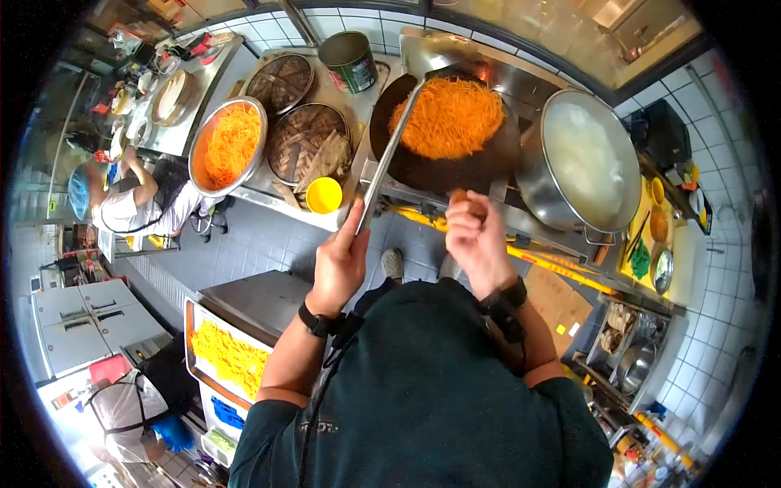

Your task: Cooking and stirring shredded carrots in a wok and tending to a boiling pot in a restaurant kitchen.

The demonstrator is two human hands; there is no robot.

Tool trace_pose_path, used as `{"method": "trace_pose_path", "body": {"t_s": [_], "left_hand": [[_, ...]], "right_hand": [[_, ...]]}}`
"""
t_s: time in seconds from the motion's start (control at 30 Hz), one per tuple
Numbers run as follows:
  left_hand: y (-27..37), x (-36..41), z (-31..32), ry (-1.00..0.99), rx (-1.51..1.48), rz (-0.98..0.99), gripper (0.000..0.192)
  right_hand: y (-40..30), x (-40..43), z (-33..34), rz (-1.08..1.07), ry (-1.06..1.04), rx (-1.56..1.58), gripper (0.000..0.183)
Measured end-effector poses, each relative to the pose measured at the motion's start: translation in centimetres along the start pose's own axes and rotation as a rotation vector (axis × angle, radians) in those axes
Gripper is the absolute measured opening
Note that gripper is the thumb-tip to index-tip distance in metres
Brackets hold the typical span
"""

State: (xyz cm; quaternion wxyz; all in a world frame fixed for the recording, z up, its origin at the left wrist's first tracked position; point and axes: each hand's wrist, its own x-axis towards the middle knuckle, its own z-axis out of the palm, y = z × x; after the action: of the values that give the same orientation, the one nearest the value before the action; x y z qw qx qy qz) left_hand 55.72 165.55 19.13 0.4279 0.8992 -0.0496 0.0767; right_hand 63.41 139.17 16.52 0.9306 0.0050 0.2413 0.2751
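Observation:
A dark wok [427,174] sits on the stove, holding a heap of orange shredded carrot [451,119]. My right hand [476,235] is closed around a brown handle end at the wok's near side; fingers cover most of it. My left hand [341,259] grips the long metal handle of a wok ladle [393,146], index finger along the shaft. The ladle crosses the wok's left part, its head near the back rim. To the left, a steel bowl [194,160] of shredded carrot stands on the counter near a yellow cup [324,195].
Right of the wok stands a large steel pot [531,183] of cloudy, steaming liquid. Woven steamer lids [302,146] and an open can [349,61] occupy the left counter. A tray [190,360] of yellow shreds is behind my left arm. Co-workers [131,207] [131,409] are at left.

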Motion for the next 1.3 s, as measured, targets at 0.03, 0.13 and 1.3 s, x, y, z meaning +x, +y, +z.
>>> {"method": "trace_pose_path", "body": {"t_s": [0.03,0.13,1.3], "left_hand": [[0.2,0.2,0.1,-0.008,-0.004,-0.005,0.054],[1.2,0.5,-0.5,-0.046,-0.072,-0.136,0.056],[-2.0,22.9,8.0,-0.375,1.110,0.787,0.059]], "right_hand": [[-0.9,0.5,-1.5,-0.009,-0.116,-0.031,0.021],[-3.5,3.3,0.2,-0.046,0.013,0.109,0.024],[-6.5,-0.7,-3.5,-0.068,0.173,0.024,0.028]]}}
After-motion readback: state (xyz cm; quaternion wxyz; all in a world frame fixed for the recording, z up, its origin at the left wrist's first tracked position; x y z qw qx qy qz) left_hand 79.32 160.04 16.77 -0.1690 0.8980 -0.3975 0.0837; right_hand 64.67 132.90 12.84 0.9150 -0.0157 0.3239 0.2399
